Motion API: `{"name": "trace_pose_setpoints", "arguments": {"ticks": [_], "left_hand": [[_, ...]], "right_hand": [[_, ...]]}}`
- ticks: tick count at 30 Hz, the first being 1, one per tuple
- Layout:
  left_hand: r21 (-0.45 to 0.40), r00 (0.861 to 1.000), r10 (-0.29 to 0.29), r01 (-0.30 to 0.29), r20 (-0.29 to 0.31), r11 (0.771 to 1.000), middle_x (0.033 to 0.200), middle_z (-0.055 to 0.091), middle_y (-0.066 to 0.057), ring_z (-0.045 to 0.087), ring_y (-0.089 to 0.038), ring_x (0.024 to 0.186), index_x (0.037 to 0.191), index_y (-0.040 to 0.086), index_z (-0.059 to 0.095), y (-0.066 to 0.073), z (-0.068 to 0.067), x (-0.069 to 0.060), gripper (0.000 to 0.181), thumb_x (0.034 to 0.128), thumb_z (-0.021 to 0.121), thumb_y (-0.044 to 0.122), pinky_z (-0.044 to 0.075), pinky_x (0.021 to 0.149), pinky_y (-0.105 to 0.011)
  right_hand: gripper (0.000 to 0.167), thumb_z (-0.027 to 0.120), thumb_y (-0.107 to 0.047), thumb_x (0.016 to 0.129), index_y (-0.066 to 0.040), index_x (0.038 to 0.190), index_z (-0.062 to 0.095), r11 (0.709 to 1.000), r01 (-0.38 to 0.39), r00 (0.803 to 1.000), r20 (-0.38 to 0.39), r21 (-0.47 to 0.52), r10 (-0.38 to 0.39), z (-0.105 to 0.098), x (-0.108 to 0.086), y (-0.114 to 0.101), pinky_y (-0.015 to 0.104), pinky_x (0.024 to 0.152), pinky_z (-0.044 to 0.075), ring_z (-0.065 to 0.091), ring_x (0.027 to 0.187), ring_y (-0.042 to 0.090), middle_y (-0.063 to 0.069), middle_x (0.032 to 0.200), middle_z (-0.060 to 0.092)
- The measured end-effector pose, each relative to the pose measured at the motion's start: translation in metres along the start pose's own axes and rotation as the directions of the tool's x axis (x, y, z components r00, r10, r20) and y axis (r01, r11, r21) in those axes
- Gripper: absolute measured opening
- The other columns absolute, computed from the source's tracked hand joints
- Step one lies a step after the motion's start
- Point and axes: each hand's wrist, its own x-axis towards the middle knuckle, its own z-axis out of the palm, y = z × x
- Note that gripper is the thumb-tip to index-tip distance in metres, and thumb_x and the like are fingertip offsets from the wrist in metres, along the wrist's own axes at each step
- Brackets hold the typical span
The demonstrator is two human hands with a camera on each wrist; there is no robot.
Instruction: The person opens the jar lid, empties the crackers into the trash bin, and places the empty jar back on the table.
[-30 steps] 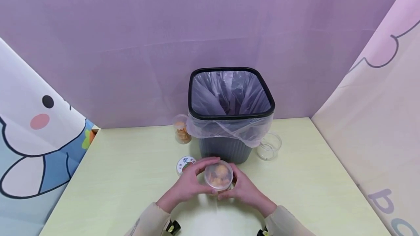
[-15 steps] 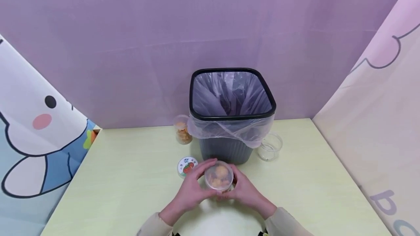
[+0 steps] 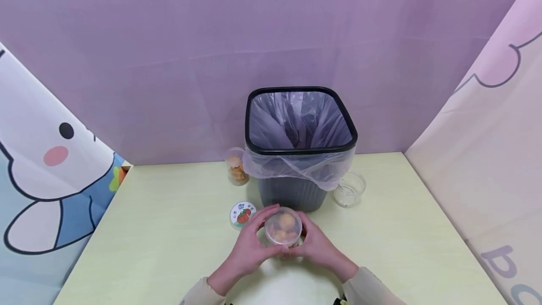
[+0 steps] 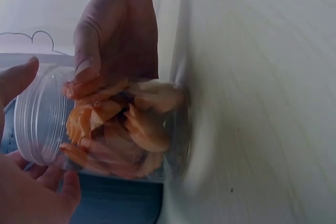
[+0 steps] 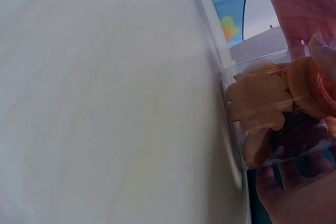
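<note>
Clear plastic lay between our left hand (image 3: 250, 244) and right hand (image 3: 315, 244), both half curled and gripping opposite sides of a jar (image 3: 282, 226) upright on the bench (image 3: 161, 239). Our wrist views bared scalloped orange snacks (image 4: 92, 121); only the head view caught the tomato-printed disc (image 3: 243, 214) and, farther, the lined bin's black rim (image 3: 300, 151).

The left sleeve (image 3: 205, 294) is pale beige and roomy; the right sleeve (image 3: 370, 289) is the same colour, widening from its cuff. Beside it shows a small black piece (image 3: 338, 301) with yellow, perhaps a strap, mostly cropped
</note>
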Motion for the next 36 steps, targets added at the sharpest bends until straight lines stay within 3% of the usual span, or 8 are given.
{"name": "trace_pose_setpoints", "arguments": {"ticks": [8, 13, 17, 23, 26, 28, 30, 36], "left_hand": [[0.004, 0.993, 0.034, -0.034, 0.116, 0.999, 0.147, 0.049, 0.002, 0.044, -0.021, 0.135, 0.141, 0.015, 0.053, -0.007, -0.015, 0.008, 0.081, 0.0703, 0.092, 0.019, 0.045, 0.102, -0.044], [-0.078, 0.964, 0.102, -0.085, 0.246, 0.993, 0.146, 0.052, -0.001, 0.046, -0.022, 0.134, 0.137, 0.012, 0.058, -0.020, -0.028, 0.023, 0.071, 0.0726, 0.089, 0.011, 0.044, 0.104, -0.046], [-0.160, 0.920, 0.120, -0.064, 0.374, 0.985, 0.148, 0.050, -0.002, 0.044, -0.023, 0.136, 0.132, 0.007, 0.060, -0.026, -0.037, 0.036, 0.066, 0.0728, 0.088, 0.010, 0.039, 0.109, -0.043], [-0.217, 0.827, 0.173, -0.064, 0.535, 0.974, 0.152, 0.045, -0.005, 0.037, -0.024, 0.142, 0.135, 0.004, 0.056, -0.031, -0.044, 0.053, 0.069, 0.0726, 0.086, 0.001, 0.031, 0.114, -0.040], [-0.221, 0.800, 0.173, -0.052, 0.575, 0.974, 0.152, 0.044, -0.004, 0.035, -0.024, 0.143, 0.139, 0.007, 0.054, -0.032, -0.044, 0.058, 0.074, 0.0727, 0.085, -0.001, 0.029, 0.115, -0.039], [-0.224, 0.796, 0.169, -0.044, 0.582, 0.974, 0.152, 0.045, -0.003, 0.036, -0.024, 0.142, 0.141, 0.009, 0.054, -0.033, -0.045, 0.060, 0.076, 0.0726, 0.086, 0.000, 0.028, 0.116, -0.038], [-0.233, 0.801, 0.166, -0.034, 0.575, 0.972, 0.151, 0.046, -0.003, 0.037, -0.024, 0.142, 0.141, 0.010, 0.054, -0.034, -0.044, 0.059, 0.076, 0.0723, 0.086, 0.003, 0.029, 0.115, -0.037], [-0.240, 0.841, 0.162, -0.040, 0.517, 0.970, 0.150, 0.048, -0.003, 0.038, -0.025, 0.141, 0.140, 0.010, 0.056, -0.036, -0.041, 0.055, 0.076, 0.0715, 0.088, 0.013, 0.030, 0.115, -0.038]], "right_hand": [[0.089, 0.095, -0.014, 0.061, -0.016, 0.137, 0.049, 1.000, 0.011, 1.000, 0.011, -0.002, -0.011, 0.000, 0.001, 0.001, 0.032, 0.104, 0.040, 0.053, 0.123, 0.024, 0.003, 0.133, 0.056], [0.092, 0.096, -0.013, 0.059, -0.015, 0.138, 0.048, 1.000, 0.010, 1.000, 0.013, -0.005, -0.010, -0.001, 0.001, 0.001, 0.031, 0.105, 0.039, 0.052, 0.124, 0.024, 0.003, 0.134, 0.055], [0.091, 0.096, -0.013, 0.059, -0.015, 0.137, 0.049, 1.000, 0.003, 1.000, 0.015, -0.005, -0.003, -0.001, 0.001, 0.001, 0.031, 0.104, 0.040, 0.052, 0.123, 0.024, 0.002, 0.133, 0.056], [0.090, 0.096, -0.012, 0.059, -0.015, 0.136, 0.049, 1.000, 0.009, 1.000, 0.016, -0.012, -0.009, -0.001, 0.001, 0.003, 0.031, 0.104, 0.040, 0.053, 0.123, 0.023, 0.002, 0.133, 0.056], [0.089, 0.096, -0.012, 0.060, -0.015, 0.136, 0.050, 1.000, 0.013, 1.000, 0.014, -0.015, -0.012, -0.001, 0.001, 0.004, 0.030, 0.103, 0.040, 0.053, 0.123, 0.023, 0.001, 0.132, 0.056], [0.089, 0.096, -0.012, 0.060, -0.015, 0.136, 0.049, 1.000, 0.013, 1.000, 0.015, -0.015, -0.013, -0.001, 0.001, 0.004, 0.030, 0.103, 0.041, 0.053, 0.123, 0.022, 0.001, 0.132, 0.056], [0.090, 0.096, -0.013, 0.060, -0.015, 0.137, 0.049, 1.000, 0.010, 1.000, 0.018, -0.014, -0.010, -0.001, 0.001, 0.003, 0.030, 0.103, 0.040, 0.052, 0.123, 0.022, 0.001, 0.132, 0.056], [0.092, 0.096, -0.014, 0.059, -0.015, 0.137, 0.049, 1.000, 0.001, 1.000, 0.015, -0.013, -0.001, -0.001, 0.001, 0.001, 0.031, 0.106, 0.038, 0.051, 0.126, 0.023, 0.001, 0.134, 0.055]]}}
